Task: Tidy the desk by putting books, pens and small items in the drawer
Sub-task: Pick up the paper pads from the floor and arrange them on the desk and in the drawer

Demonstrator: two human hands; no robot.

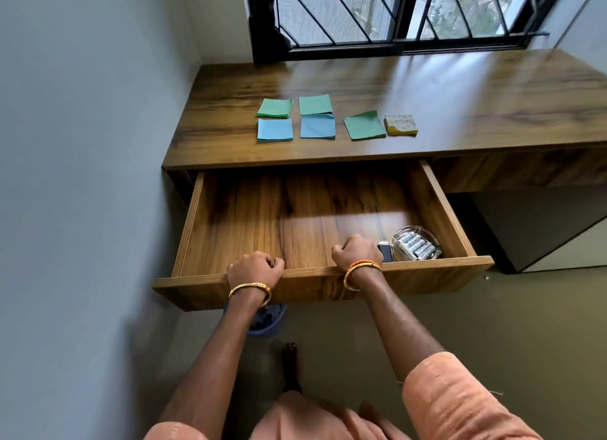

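Note:
The wooden drawer (230, 216) under the desk (460, 104) stands pulled far out. My left hand (255, 269) and my right hand (356, 252) both grip the top edge of the drawer's front panel, fingers curled over it. In the drawer's near right corner sit a glass bowl of batteries (416, 244) and a small dark item (385, 250) beside it. On the desk lie three green note pads (275, 108) (315, 104) (364, 125), two blue pads (275, 130) (318, 126) and a yellow patterned pad (401, 124).
A grey wall (82, 177) runs close along the desk's left side. A barred window (394, 12) is behind the desk. A blue bin (267, 321) stands on the floor under the drawer front. A dark cabinet (542, 229) sits under the desk's right part.

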